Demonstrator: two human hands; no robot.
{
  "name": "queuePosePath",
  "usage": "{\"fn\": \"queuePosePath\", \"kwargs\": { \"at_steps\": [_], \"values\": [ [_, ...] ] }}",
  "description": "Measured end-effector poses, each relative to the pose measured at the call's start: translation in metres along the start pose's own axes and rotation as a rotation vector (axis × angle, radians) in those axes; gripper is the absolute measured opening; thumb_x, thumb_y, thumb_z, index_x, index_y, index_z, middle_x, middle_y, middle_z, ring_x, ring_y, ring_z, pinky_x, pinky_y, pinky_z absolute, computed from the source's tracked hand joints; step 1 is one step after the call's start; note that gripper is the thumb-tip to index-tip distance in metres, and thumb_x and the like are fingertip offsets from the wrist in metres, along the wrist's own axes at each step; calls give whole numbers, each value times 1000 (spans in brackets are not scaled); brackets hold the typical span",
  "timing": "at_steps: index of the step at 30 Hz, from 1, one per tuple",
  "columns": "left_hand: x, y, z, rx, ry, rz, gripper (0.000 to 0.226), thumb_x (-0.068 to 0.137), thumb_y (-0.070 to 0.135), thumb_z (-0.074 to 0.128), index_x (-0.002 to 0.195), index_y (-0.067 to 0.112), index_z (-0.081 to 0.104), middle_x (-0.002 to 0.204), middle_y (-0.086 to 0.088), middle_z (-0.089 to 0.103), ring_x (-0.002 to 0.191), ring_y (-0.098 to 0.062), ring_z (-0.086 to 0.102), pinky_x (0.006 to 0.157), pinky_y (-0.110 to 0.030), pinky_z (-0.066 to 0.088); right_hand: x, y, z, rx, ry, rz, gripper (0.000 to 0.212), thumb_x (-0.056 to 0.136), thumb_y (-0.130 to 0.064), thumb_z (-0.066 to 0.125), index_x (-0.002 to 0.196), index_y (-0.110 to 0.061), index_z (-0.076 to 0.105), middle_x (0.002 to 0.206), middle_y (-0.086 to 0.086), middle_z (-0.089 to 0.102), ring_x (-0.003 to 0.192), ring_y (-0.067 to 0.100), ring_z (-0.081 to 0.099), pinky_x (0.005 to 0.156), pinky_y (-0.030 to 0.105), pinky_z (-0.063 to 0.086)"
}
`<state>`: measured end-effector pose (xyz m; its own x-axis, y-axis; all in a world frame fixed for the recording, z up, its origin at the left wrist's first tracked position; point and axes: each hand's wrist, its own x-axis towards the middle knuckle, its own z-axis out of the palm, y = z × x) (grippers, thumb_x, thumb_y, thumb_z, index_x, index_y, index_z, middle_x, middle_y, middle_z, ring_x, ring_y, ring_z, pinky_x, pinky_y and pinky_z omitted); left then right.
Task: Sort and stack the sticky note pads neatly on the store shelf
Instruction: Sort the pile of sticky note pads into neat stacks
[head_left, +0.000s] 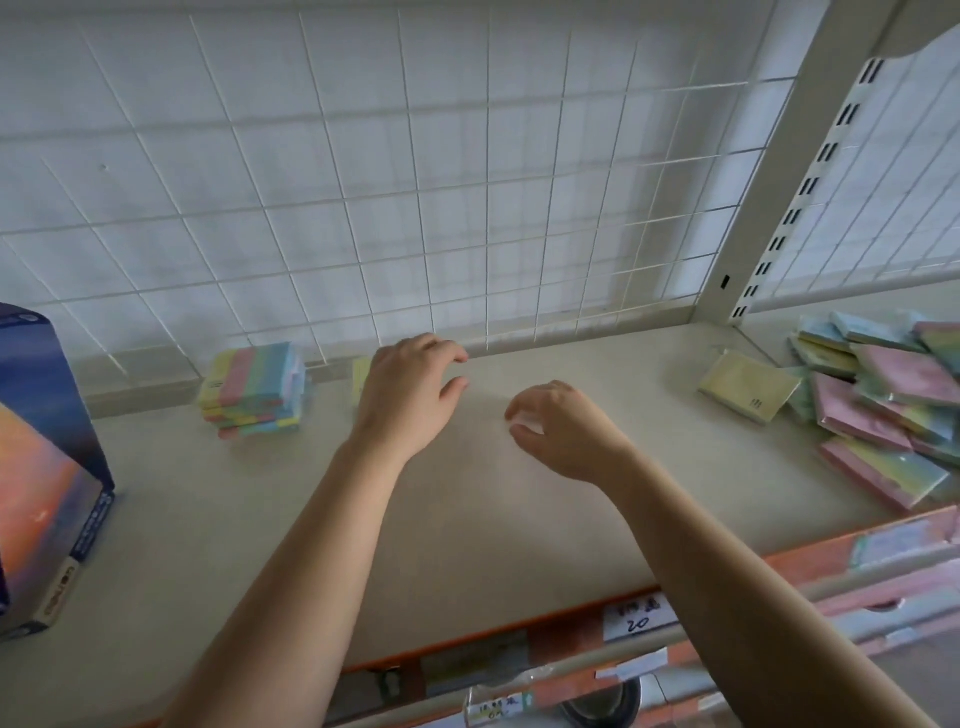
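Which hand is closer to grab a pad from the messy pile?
Probably the right hand: empty, nearer the pile at right. The left hand sits by the neat stack.

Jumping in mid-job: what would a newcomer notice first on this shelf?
The left hand and right hand reach over the middle of the shelf, holding nothing. A jumbled heap of pastel pads sprawls at the far right. One neat striped stack stands at the back left, to the right of a colourful box.

Striped pads (254, 391) stacked (loose pile (883, 395) right)
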<state>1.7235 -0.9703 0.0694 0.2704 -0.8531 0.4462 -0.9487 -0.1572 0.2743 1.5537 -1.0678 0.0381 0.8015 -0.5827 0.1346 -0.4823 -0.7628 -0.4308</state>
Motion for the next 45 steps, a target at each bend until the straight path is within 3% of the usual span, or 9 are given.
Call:
{"fn": "queuePosePath", "kwargs": {
  "at_steps": [11,17,21,25,31,37,40,45],
  "values": [
    [23,91,43,-72,-129,88,26,85,29,64,110,22,65,116,4,65,108,-19,60,95,-37,43,-36,68,-43,-36,95,95,21,86,-24,57,103,-16,68,103,4,69,99,22,60,86,33,48],
    [31,134,64,-102,-175,91,28,86,28,64,113,23,64,120,7,64,113,-16,58,99,-37,41,-53,108,-64,-96,262,150,25,83,-17,58,105,-16,68,108,3,67,112,25,49,92,37,44],
    [39,156,75,-114,-177,75,27,85,28,64,111,24,64,118,7,64,110,-16,59,98,-37,42,-58,138,-83,-147,299,234,29,79,-12,57,105,-17,69,113,3,66,111,28,48,93,39,43],
    [44,174,84,-117,-171,61,24,85,28,63,109,25,65,113,7,65,103,-16,60,94,-37,43,-66,164,-99,-194,192,335,37,84,-35,62,118,-22,63,126,3,55,118,30,42,96,39,40],
    [47,198,95,-132,-170,32,22,85,26,63,107,24,66,111,7,65,102,-16,60,93,-35,43,-79,181,-114,-225,139,421,51,81,-59,56,124,-32,53,120,7,53,117,32,38,95,40,34],
    [48,210,102,-125,-174,6,21,85,27,64,106,24,66,109,7,64,101,-16,60,92,-34,43,-79,188,-122,-128,121,414,70,72,-52,69,132,-28,42,124,11,47,119,33,38,98,38,31],
    [49,215,103,-113,-174,-6,21,86,28,63,107,24,65,111,7,64,103,-16,59,92,-33,42,-78,190,-128,-36,154,385,82,66,-38,79,134,-21,36,126,14,43,118,34,41,94,37,35],
    [50,225,106,-111,-194,-16,21,88,28,61,108,24,64,113,6,63,103,-16,58,93,-32,39,-79,195,-140,116,268,344,75,70,-16,78,135,-13,41,130,10,48,116,29,48,86,28,35]
  ]
}}
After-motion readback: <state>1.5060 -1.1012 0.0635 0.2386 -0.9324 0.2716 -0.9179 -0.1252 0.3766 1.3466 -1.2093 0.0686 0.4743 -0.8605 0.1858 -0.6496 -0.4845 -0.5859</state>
